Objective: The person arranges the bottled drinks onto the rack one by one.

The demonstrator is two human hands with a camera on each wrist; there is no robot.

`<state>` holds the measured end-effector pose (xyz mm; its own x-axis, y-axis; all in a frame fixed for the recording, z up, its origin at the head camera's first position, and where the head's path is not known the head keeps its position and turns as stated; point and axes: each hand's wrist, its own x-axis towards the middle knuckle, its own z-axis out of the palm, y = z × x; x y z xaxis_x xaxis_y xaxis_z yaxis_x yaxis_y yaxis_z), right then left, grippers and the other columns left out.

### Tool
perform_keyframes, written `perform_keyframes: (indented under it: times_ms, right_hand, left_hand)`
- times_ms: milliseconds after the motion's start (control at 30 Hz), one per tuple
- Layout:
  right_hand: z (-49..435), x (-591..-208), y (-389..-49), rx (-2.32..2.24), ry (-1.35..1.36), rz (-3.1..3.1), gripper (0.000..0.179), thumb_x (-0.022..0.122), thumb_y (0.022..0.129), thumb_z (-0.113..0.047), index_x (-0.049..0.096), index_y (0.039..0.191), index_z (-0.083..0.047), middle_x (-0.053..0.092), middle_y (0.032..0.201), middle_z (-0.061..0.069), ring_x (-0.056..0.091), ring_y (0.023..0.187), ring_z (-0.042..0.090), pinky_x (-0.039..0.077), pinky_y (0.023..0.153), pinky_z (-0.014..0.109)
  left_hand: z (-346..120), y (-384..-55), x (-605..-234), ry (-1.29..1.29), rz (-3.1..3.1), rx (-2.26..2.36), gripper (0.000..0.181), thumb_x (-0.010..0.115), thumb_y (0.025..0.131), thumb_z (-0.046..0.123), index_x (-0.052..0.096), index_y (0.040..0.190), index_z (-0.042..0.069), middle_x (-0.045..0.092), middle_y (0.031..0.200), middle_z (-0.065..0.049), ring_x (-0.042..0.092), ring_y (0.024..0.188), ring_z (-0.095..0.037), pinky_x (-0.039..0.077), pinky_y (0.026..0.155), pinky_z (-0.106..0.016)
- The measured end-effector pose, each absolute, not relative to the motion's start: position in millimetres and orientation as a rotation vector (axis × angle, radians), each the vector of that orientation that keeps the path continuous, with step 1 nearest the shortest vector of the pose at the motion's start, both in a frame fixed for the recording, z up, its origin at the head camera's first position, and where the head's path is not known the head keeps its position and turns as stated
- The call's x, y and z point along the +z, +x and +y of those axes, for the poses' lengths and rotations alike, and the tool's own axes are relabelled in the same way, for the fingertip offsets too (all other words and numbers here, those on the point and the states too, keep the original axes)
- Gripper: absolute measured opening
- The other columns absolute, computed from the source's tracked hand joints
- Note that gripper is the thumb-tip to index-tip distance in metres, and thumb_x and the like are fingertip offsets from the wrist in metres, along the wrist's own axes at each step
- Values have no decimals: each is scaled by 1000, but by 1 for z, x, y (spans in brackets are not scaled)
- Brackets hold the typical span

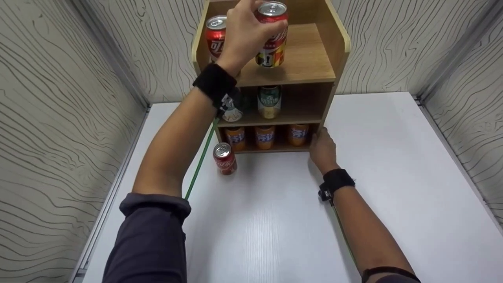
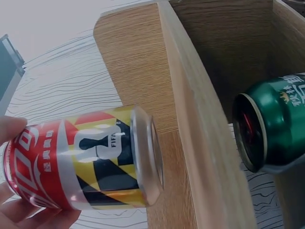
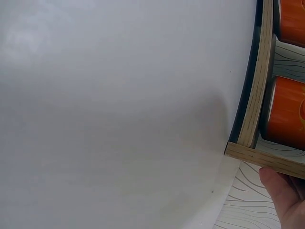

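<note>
My left hand (image 1: 245, 33) grips a red cola can (image 1: 272, 43) close over the top board of a small wooden shelf (image 1: 306, 51). The can stands nearly upright, its yellow-and-black checked lower part (image 2: 105, 157) showing in the left wrist view. Left of that hand, another red cola can (image 1: 215, 37) stands on the same board, partly hidden by the hand. Down at the shelf's lower right corner, my right hand (image 1: 324, 151) rests against the outside of the side panel (image 3: 267, 160); in the right wrist view its thumb touches the wood and the other fingers are mostly hidden.
Green-and-white cans (image 1: 269, 102) stand on the middle level, one half behind my left wrist. Three orange cans (image 1: 265, 137) fill the bottom level. A red can (image 1: 225, 159) stands on the white table (image 1: 255, 220) before the shelf's left corner. Patterned panels (image 1: 43, 118) enclose the table.
</note>
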<state>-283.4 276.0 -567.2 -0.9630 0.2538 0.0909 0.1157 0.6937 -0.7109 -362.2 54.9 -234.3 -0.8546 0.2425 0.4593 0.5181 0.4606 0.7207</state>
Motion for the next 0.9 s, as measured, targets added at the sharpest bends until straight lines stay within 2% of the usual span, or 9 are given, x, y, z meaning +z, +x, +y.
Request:
perform_keyframes:
  times_ms: [333,500,900]
  right_hand:
    - [275,-569,-283,1064,-303,-2732,43,35,113,-18,45,144,10,63,132,33,68,117,48,58,92,57]
    - [276,-569,-284,1058,-292,-2733,42,35,113,-17,45,142,11,63,131,34,68,116,48,59,91,57]
    - [275,-568,-282,1100,-336,-2740,42,34,114,-20,46,141,9,64,129,31,69,114,46,59,88,54]
  left_hand:
    - [52,-363,-242,-701,-2408,-1418,76,81,93,21,43,158,15,70,140,-7,69,125,-12,54,105,-23]
    - [52,-363,-243,-699,-2414,-1424,74,81,93,22,45,157,14,69,139,-7,69,125,-12,54,105,-22]
    - [56,-362,-248,-701,-2398,-1465,83,83,91,19,39,161,13,69,140,-10,70,125,-15,55,103,-22]
